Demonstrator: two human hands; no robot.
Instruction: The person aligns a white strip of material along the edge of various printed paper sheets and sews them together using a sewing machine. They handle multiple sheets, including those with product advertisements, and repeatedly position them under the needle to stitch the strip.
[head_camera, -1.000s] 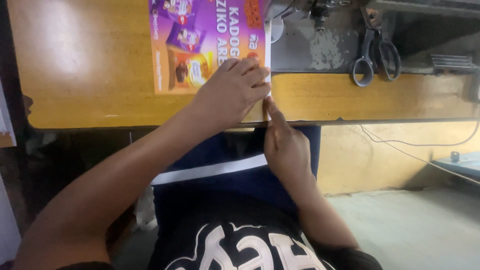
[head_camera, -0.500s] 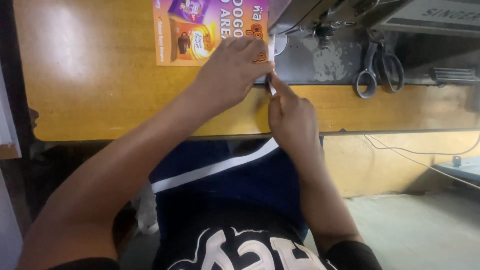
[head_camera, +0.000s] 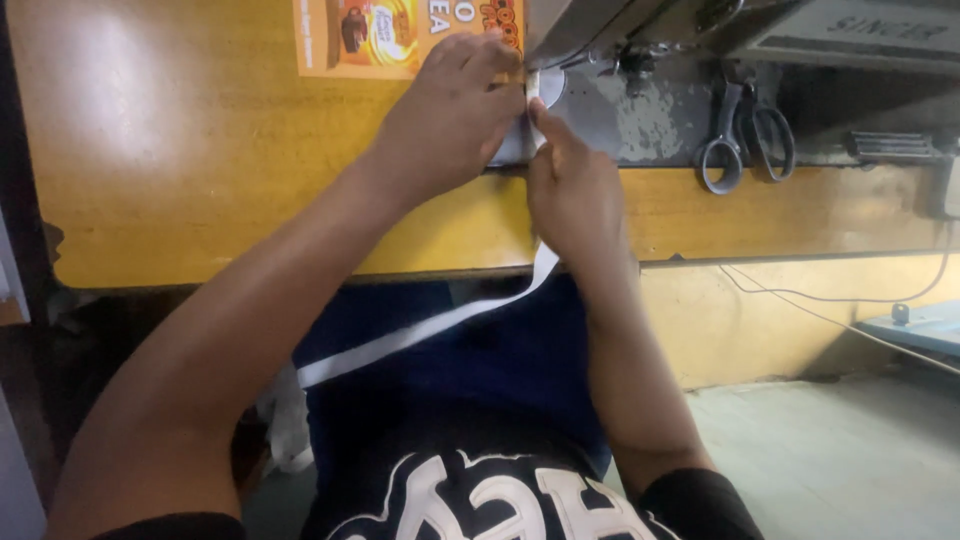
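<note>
Pinching a white strip (head_camera: 440, 322) at upper centre, the left hand (head_camera: 450, 115) and right hand (head_camera: 572, 190) are pressing together beside grey scissors (head_camera: 745, 140).

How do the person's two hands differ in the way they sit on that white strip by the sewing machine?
The left hand lies knuckles-up, fingers curled, at the edge of the machine bed, while the right hand points forward, its fingers stretched along the white strip. The left hand reaches in slantwise over the yellow table; the right hand comes almost straight up from the lap. Both are bare and meet at the strip's far end.
</note>
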